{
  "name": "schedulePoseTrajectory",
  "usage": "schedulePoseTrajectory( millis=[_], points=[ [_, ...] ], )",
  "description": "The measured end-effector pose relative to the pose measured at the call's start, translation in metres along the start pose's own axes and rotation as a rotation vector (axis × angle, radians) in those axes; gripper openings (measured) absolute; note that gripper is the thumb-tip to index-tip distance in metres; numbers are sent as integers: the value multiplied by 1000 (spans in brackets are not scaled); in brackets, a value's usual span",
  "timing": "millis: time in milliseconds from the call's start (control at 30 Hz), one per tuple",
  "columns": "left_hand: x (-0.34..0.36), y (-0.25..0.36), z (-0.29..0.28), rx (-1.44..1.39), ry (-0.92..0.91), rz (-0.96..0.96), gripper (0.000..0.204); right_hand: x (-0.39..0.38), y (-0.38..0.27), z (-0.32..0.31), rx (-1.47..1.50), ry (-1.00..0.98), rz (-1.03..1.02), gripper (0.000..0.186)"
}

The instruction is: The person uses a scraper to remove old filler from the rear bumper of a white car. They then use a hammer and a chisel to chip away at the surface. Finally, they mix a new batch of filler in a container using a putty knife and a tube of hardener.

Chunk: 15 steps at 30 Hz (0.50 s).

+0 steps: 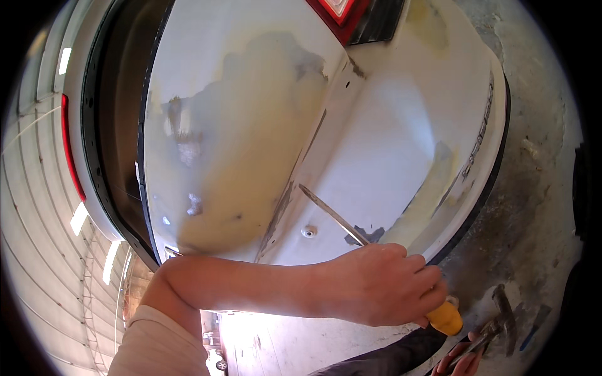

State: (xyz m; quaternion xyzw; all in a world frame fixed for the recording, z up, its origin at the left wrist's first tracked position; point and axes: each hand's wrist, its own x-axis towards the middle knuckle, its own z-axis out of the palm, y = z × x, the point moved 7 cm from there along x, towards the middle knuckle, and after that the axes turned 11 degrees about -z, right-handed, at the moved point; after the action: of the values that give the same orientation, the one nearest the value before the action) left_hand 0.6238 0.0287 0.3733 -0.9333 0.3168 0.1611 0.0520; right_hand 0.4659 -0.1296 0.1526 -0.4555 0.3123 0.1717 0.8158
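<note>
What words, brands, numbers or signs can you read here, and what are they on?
None can be read clearly.
Dark marks along the car panel's edge: too small and blurred to tell whether they are lettering.
Yellow-handled tool in the left hand: no readable text.
Hammer in the right hand: no readable text.

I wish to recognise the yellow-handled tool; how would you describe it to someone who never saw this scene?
Start from the big patched car body and follow the bare forearm, low in the view, to the left grip. The tool sticks out there, its thin metal shaft pointing up and left. Unlike the dark-headed hammer at lower right, it has a bright yellow handle.
</note>
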Motion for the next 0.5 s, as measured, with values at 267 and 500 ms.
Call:
schedulePoseTrajectory(
  millis=[267,500],
  points=[
    [6,-13,-3,-32,-86,-100,42,-11,-7,17,63,-108,58,49],
    [8,-11,-9,-64,-90,-114,43,-27,6,6,121,-30,119,45]
  ],
)
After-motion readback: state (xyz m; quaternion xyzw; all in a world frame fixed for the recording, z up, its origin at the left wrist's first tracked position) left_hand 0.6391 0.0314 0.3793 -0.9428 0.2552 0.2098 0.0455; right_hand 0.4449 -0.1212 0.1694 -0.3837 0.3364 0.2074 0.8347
